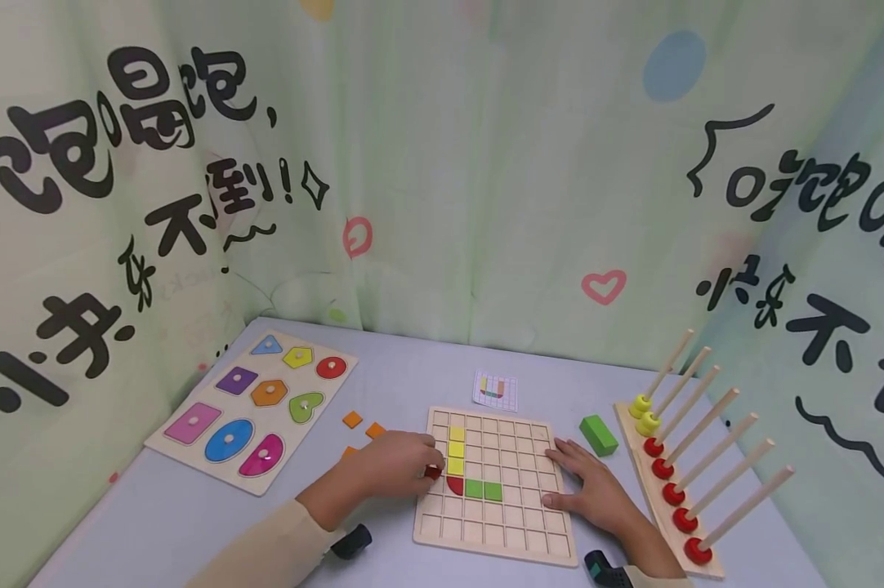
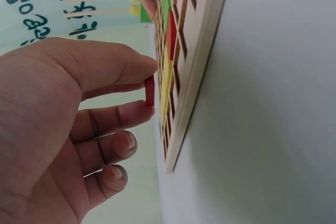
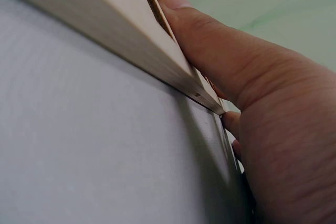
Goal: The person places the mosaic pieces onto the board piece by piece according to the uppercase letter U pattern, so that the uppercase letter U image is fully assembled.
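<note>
My left hand [image 1: 386,467] pinches a small red tile [image 2: 149,92] between thumb and fingertip, over the left edge of the wooden grid board [image 1: 519,523]. In the left wrist view its other fingers are bent and hold nothing. On the board, yellow squares [image 1: 456,449] form a column, with a red rounded tile [image 1: 455,486] below them and green squares [image 1: 484,490] running right from it. My right hand [image 1: 595,490] rests at the board's right edge, fingers spread. Its thumb [image 3: 202,40] lies on the board's top in the right wrist view.
A small pattern card [image 1: 496,390] lies behind the board. Orange squares [image 1: 352,419] lie to its left, near a shape puzzle [image 1: 254,437]. On the right are a green block [image 1: 599,435] and a peg stand [image 1: 666,498] with red and yellow beads on tall rods.
</note>
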A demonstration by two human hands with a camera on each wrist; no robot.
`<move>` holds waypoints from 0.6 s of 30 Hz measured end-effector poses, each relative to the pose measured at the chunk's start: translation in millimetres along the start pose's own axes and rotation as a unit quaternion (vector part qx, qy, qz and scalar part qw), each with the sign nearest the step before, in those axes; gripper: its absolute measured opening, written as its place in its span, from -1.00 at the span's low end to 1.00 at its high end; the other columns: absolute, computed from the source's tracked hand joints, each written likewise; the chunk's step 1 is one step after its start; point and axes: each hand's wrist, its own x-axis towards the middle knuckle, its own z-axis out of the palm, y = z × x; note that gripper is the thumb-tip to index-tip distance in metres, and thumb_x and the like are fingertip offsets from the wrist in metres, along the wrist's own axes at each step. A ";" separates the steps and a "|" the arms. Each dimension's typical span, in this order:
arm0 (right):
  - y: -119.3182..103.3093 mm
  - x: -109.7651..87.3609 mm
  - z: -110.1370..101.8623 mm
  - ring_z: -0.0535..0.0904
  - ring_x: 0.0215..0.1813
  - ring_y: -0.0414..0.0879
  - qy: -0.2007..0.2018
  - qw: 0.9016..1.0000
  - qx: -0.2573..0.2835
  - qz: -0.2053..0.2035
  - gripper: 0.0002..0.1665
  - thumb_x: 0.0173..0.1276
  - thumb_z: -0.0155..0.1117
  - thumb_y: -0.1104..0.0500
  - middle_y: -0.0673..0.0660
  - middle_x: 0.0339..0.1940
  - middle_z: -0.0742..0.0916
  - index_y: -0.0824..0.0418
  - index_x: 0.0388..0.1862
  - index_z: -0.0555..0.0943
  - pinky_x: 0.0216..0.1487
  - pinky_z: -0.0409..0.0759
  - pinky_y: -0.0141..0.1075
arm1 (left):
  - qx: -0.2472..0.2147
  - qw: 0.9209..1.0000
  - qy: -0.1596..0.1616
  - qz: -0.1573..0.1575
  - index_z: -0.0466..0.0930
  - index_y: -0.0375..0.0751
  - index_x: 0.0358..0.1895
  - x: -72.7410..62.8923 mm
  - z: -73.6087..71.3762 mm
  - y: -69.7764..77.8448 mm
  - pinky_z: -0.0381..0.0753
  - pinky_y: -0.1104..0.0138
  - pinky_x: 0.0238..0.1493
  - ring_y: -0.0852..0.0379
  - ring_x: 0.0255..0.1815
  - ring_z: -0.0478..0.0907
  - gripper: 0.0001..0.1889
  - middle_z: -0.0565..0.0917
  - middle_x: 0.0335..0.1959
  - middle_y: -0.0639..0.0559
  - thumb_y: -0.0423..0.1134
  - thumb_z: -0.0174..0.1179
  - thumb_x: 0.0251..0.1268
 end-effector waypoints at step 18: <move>1.7 -0.5 0.0 0.01 0.51 0.28 0.000 1.000 -0.004 -0.012 0.07 -0.03 0.47 -0.34 0.25 0.48 0.31 0.21 0.37 0.44 0.33 0.03 0.31 | -0.003 0.999 -0.010 0.044 0.72 0.09 -0.13 35.3 9.8 25.4 0.38 0.52 -0.40 0.37 -0.44 0.36 -0.85 0.50 -0.41 0.31 -0.15 0.27 0.26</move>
